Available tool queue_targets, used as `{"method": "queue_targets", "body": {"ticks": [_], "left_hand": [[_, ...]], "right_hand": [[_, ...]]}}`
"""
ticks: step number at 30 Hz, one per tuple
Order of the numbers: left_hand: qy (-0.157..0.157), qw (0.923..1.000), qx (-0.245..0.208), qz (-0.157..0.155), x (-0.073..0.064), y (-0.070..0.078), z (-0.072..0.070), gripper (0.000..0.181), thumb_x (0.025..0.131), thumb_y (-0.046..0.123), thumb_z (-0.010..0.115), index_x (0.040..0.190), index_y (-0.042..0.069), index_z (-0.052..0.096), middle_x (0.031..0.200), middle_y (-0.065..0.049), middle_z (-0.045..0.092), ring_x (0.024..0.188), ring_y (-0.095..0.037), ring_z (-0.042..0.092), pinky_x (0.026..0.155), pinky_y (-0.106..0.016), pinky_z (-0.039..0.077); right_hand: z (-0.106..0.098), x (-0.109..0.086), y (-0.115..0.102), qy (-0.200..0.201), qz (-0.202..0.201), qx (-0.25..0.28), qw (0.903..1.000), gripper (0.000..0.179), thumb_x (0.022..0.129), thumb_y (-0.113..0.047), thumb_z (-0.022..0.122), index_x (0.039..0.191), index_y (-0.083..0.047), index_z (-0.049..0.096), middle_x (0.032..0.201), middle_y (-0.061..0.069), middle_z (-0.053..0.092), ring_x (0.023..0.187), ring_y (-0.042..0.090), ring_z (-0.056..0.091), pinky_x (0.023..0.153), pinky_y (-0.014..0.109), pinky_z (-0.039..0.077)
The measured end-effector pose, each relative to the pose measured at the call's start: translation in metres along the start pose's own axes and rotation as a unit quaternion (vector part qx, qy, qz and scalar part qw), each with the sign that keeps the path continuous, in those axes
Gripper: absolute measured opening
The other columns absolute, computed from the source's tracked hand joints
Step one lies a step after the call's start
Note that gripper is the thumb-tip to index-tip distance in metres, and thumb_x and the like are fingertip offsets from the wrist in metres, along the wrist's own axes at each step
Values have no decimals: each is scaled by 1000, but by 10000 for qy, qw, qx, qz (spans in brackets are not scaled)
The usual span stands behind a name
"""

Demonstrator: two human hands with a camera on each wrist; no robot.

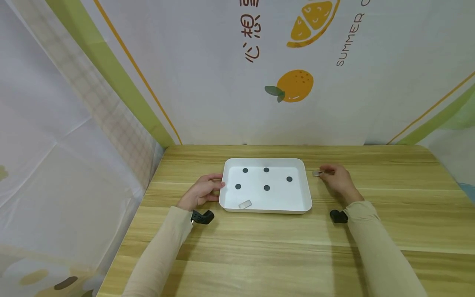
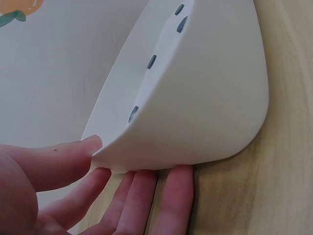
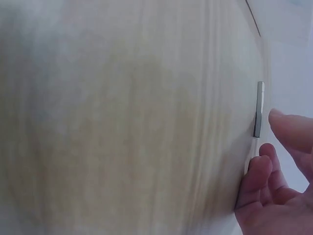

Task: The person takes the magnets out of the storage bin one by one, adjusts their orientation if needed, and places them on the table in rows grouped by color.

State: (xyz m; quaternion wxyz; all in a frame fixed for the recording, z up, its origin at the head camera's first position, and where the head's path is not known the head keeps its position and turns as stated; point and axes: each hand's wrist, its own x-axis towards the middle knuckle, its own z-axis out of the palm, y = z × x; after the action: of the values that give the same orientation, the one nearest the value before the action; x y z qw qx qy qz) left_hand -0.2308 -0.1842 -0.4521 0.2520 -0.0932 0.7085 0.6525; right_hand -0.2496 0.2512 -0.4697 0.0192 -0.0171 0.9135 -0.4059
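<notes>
white and wide, the tray (image 1: 278,199) sits on the wooden table (image 1: 267,255), between the two hands, maybe so both can reach it; its walls are low, so the small things inside are easy to see; the left hand (image 1: 203,191) holds the left side, with its thumb at the rim and its fingers against the outside; i think that grip is there so the tray does not slide; inside are five dark round dots (image 1: 266,187), each with room around it, perhaps so none gets in the way of the next; i cannot tell if they are loose or stuck down; one pale flat block (image 1: 245,204) lies at a slant near the front wall, toward the left;

the right hand (image 1: 337,179) is past the right side of the tray, well apart from the left hand; a small silver block (image 1: 316,173) seems to lie on the table, between the tray and the fingertips; the thumb and fingers are softly bent with a gap between them, so they do not seem to hold the block; whether one fingertip touches it, i cannot tell; the block is thin and low, which may be why the fingers are so near the wood
</notes>
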Motion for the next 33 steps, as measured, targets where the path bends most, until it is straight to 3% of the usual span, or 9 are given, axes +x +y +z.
{"method": "queue_targets", "body": {"ticks": [5,11,17,22,27,33], "left_hand": [[5,10000,14,-15,0,0,0,52,95,7,57,144,3,39,139,-20,47,102,-23,60,81,-38,55],[-11,10000,18,7,1,0,0,52,95,7,56,144,4,39,139,-20,47,101,-24,60,81,-38,55],[-7,10000,-9,2,2,-1,0,51,96,7,55,144,4,39,138,-20,48,100,-22,60,79,-36,55],[31,10000,-36,-15,2,-2,0,52,97,8,56,145,5,38,138,-19,48,101,-22,60,80,-36,55],[5,10000,-44,7,2,-2,0,52,97,8,56,145,4,38,137,-20,49,100,-21,61,80,-37,55],[-89,9999,-77,57,3,-2,0,52,97,7,54,146,4,37,137,-20,51,99,-19,63,78,-38,56]], "right_hand": [[-1,-2,-1,-59,192,213,9996,36,96,-8,53,126,10,54,122,32,56,110,39,53,88,38,42],[-3,-5,-5,-27,324,476,9983,39,98,-11,51,131,9,50,125,30,52,113,39,49,90,39,41],[-1,-7,-15,287,-1,479,9984,37,98,-11,52,129,9,53,123,29,55,108,36,53,81,24,41],[4,-8,-36,359,-287,662,9967,35,97,-10,54,127,7,54,122,28,57,100,28,54,69,16,44],[10,-12,-64,34,-380,906,9952,37,99,-17,54,129,3,53,125,23,56,105,29,53,78,25,47],[25,-18,-92,-253,-865,966,9912,32,98,-19,57,125,-1,57,122,20,59,108,31,54,84,33,45]]}}
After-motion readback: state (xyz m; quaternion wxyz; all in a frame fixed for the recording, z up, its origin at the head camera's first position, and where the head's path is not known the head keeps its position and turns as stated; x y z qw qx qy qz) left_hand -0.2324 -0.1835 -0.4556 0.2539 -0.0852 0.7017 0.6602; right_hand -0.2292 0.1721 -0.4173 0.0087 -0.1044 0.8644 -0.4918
